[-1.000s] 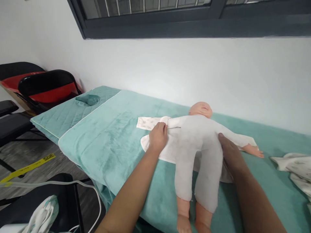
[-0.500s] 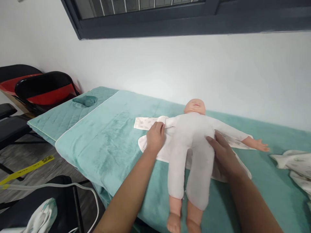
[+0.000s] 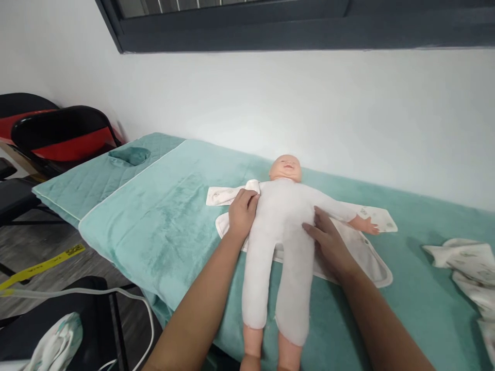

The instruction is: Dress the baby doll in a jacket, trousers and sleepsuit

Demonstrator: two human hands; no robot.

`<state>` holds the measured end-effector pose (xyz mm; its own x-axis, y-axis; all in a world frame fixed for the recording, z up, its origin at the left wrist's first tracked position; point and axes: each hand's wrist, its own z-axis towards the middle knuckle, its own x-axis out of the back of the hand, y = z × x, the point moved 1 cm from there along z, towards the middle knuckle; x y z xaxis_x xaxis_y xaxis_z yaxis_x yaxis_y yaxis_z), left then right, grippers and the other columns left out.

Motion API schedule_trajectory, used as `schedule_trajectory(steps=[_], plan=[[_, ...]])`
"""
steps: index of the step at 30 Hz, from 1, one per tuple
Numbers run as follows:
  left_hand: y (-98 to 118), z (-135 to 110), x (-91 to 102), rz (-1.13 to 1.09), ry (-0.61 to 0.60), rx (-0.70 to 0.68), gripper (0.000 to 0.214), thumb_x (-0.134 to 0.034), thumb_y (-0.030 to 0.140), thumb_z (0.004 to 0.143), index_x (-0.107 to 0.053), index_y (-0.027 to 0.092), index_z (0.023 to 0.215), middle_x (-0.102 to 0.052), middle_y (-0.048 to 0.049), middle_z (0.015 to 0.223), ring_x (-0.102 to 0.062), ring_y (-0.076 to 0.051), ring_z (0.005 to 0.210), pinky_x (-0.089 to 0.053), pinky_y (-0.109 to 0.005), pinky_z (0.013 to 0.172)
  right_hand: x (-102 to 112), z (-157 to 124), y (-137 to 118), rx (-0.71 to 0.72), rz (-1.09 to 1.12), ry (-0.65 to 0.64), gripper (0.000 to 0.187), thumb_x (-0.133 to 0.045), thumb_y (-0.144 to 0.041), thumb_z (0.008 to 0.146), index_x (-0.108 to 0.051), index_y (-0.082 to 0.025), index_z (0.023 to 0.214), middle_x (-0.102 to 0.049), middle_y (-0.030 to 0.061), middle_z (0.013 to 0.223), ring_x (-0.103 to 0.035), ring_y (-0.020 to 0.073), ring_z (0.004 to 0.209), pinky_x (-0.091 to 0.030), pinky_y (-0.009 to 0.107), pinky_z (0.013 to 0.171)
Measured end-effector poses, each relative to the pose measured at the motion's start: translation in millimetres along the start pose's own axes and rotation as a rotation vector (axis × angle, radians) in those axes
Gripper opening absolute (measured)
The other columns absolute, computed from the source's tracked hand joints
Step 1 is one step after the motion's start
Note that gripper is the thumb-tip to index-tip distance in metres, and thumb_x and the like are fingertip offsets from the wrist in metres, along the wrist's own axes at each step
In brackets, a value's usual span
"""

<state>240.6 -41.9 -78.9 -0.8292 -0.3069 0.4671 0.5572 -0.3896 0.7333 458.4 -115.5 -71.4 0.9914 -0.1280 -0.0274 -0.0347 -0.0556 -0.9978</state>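
Observation:
A baby doll (image 3: 286, 211) with a white cloth body lies face up, its head towards the wall. Under it an infant shirt (image 3: 377, 265), pale with small prints, is spread open, its sleeves out to both sides. My left hand (image 3: 243, 212) is closed on the doll's side by the upper arm, fingertips against the body; that doll arm is mostly hidden. On the other side, my right hand (image 3: 329, 242) grips the doll's flank, thumb over the front. The doll's outstretched hand (image 3: 364, 224) rests on the shirt's right sleeve.
The teal-covered bed (image 3: 154, 221) stands against a white wall, with a face hole (image 3: 129, 155) at its far left end. Crumpled printed clothing (image 3: 469, 268) lies at the right. Chairs (image 3: 65, 134), a white cable (image 3: 96, 292) and a cloth on a black seat (image 3: 58, 342) are at left.
The doll has shifted left on the shirt with both my hands on it. Its hand now lies over the sleeve, and more of the shirt's right side shows.

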Motion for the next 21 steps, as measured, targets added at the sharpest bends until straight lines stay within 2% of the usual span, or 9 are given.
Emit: schedule_trajectory(steps=[5,8,13,17,21], plan=[[2,0,1.6,-0.087,0.003,-0.035,0.017,-0.050,0.028,0.096,-0.064,0.022,0.088,-0.065,-0.0031,0.089,-0.060,-0.017,0.091,-0.047,-0.030,0.087,-4,2,1,0.018,0.061,-0.032,0.048,-0.075,-0.039,0.075,-0.059,-0.032,0.120,-0.064,0.0010,0.132,-0.058,0.0264,0.122,-0.053,0.040,0.098],[4,-2,2.5,-0.023,0.067,-0.052,0.017,-0.051,0.028,0.095,-0.066,0.022,0.089,-0.064,-0.0057,0.098,-0.058,-0.019,0.100,-0.045,-0.033,0.094,-7,2,-4,-0.002,0.101,-0.057,0.044,-0.074,-0.036,0.075,-0.060,-0.031,0.117,-0.065,0.0010,0.128,-0.061,0.0251,0.116,-0.054,0.037,0.094],[4,-14,8.5,0.152,0.209,0.109,0.021,-0.048,0.025,0.094,-0.063,0.020,0.107,-0.060,-0.0118,0.115,-0.054,-0.025,0.113,-0.043,-0.040,0.102,-7,4,-9,-0.037,0.133,-0.091,0.041,-0.071,-0.035,0.076,-0.060,-0.028,0.115,-0.069,0.0028,0.118,-0.065,0.0249,0.105,-0.056,0.036,0.086],[2,-36,18.1,0.253,0.151,0.220,0.027,-0.050,0.028,0.092,-0.061,0.017,0.114,-0.063,-0.0140,0.113,-0.056,-0.029,0.111,-0.045,-0.046,0.099,-7,4,-10,-0.034,0.115,-0.094,0.042,-0.070,-0.035,0.076,-0.059,-0.027,0.115,-0.069,0.0040,0.116,-0.066,0.0255,0.102,-0.057,0.036,0.082],[5,-60,28.9,0.348,0.116,0.216,0.032,-0.054,0.030,0.090,-0.061,0.018,0.120,-0.060,-0.0167,0.132,-0.046,-0.036,0.131,-0.035,-0.055,0.108,-8,3,-11,-0.039,0.109,-0.080,0.042,-0.069,-0.035,0.076,-0.059,-0.028,0.116,-0.069,0.0032,0.117,-0.066,0.0253,0.102,-0.056,0.036,0.083]])
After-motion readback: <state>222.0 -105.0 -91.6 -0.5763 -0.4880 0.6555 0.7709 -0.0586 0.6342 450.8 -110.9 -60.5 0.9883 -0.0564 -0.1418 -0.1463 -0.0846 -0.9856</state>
